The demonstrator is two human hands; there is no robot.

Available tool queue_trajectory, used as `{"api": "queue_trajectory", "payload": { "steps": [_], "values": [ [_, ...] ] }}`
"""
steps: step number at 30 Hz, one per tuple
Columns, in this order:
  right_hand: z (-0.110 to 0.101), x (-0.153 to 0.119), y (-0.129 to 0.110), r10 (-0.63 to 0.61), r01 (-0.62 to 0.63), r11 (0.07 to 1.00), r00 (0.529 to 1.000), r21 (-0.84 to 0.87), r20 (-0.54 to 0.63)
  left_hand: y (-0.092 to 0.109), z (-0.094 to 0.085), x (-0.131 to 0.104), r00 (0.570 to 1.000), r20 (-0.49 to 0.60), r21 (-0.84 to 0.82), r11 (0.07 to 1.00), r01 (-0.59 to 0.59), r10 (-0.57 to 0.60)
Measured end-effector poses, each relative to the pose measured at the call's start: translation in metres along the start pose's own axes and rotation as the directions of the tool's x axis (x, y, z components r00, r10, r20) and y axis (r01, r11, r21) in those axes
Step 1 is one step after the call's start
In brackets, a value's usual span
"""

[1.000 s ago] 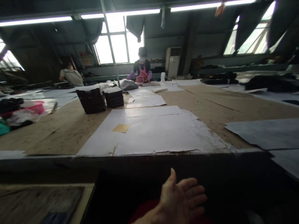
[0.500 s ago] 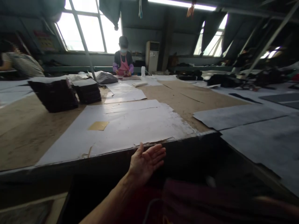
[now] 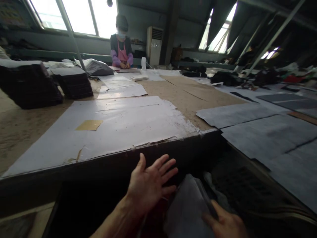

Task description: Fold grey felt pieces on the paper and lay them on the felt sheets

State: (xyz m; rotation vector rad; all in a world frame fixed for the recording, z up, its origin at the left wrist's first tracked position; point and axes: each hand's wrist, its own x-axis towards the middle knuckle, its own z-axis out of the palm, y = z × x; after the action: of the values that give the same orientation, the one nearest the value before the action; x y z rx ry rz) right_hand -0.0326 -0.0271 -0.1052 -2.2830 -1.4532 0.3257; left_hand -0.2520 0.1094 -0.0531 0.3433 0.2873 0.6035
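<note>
My left hand (image 3: 151, 181) is held palm up with its fingers spread, just in front of the table's near edge, and nothing is in it. To its right, low in the view, my right hand (image 3: 223, 219) grips a grey sheet-like bundle (image 3: 189, 205), thumb and fingers at its right side. The bundle is slightly blurred, and its lower end runs out of view. Its left side is close to the fingertips of my left hand. Beyond the table edge lies a white sheet (image 3: 128, 125) with a yellowish paper piece (image 3: 89, 125) on it.
Two dark stacks (image 3: 29, 84) stand at the left of the table. Grey sheets (image 3: 272, 132) cover a surface at the right. A person (image 3: 121, 49) in a pink apron works across the table. A dark gap (image 3: 198, 158) lies along the near edge.
My right hand has come into clearer view with the grey bundle. My left hand's fingers have spread wider. The view has shifted, so the table things appear further left and higher.
</note>
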Motion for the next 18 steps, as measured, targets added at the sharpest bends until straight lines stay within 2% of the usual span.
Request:
{"api": "queue_trajectory", "payload": {
  "steps": [2, 3, 4, 6, 8, 9, 10, 11, 14, 16, 18],
  "values": [
    [-0.009, 0.002, -0.004, 0.014, -0.009, 0.982, 1.000, -0.190, 0.021, 0.013, 0.007, -0.012, 0.988, -0.022, 0.206, 0.968, -0.143, 0.151],
    [-0.016, 0.002, -0.009, -0.004, 0.012, 0.964, 1.000, -0.265, 0.030, 0.017, 0.008, -0.015, 0.973, -0.032, 0.380, 0.903, -0.200, 0.229],
    [-0.024, 0.003, -0.015, -0.044, 0.055, 0.950, 0.998, -0.307, 0.043, 0.020, 0.008, -0.016, 0.962, -0.026, 0.554, 0.805, -0.213, 0.272],
    [-0.040, 0.004, -0.031, -0.105, 0.122, 0.951, 0.992, -0.284, 0.077, 0.020, 0.007, -0.012, 0.957, 0.008, 0.833, 0.528, -0.167, 0.289],
    [-0.056, 0.007, -0.050, -0.166, 0.194, 0.956, 0.977, -0.222, 0.135, 0.014, 0.007, -0.004, 0.971, 0.051, 0.954, 0.278, -0.117, 0.235],
    [-0.064, 0.008, -0.059, -0.197, 0.226, 0.958, 0.966, -0.177, 0.167, 0.011, 0.008, 0.000, 0.977, 0.071, 0.971, 0.208, -0.113, 0.199],
    [-0.071, 0.010, -0.066, -0.228, 0.252, 0.962, 0.952, -0.103, 0.203, 0.008, 0.008, 0.003, 0.986, 0.091, 0.974, 0.191, -0.118, 0.142],
    [-0.078, 0.012, -0.071, -0.254, 0.260, 0.966, 0.936, 0.007, 0.244, 0.005, 0.009, 0.005, 0.993, 0.101, 0.968, 0.226, -0.113, 0.064],
    [-0.094, 0.018, -0.076, -0.293, 0.204, 0.938, 0.898, 0.281, 0.328, -0.001, 0.014, 0.003, 0.982, 0.126, 0.903, 0.426, -0.055, -0.141],
    [-0.099, 0.018, -0.074, -0.287, 0.157, 0.923, 0.889, 0.351, 0.356, -0.007, 0.018, 0.000, 0.986, 0.112, 0.870, 0.492, -0.037, -0.125],
    [-0.099, 0.018, -0.070, -0.261, 0.113, 0.922, 0.889, 0.371, 0.376, -0.015, 0.022, 0.000, 0.997, 0.061, 0.868, 0.496, -0.028, -0.049]
  ]
}}
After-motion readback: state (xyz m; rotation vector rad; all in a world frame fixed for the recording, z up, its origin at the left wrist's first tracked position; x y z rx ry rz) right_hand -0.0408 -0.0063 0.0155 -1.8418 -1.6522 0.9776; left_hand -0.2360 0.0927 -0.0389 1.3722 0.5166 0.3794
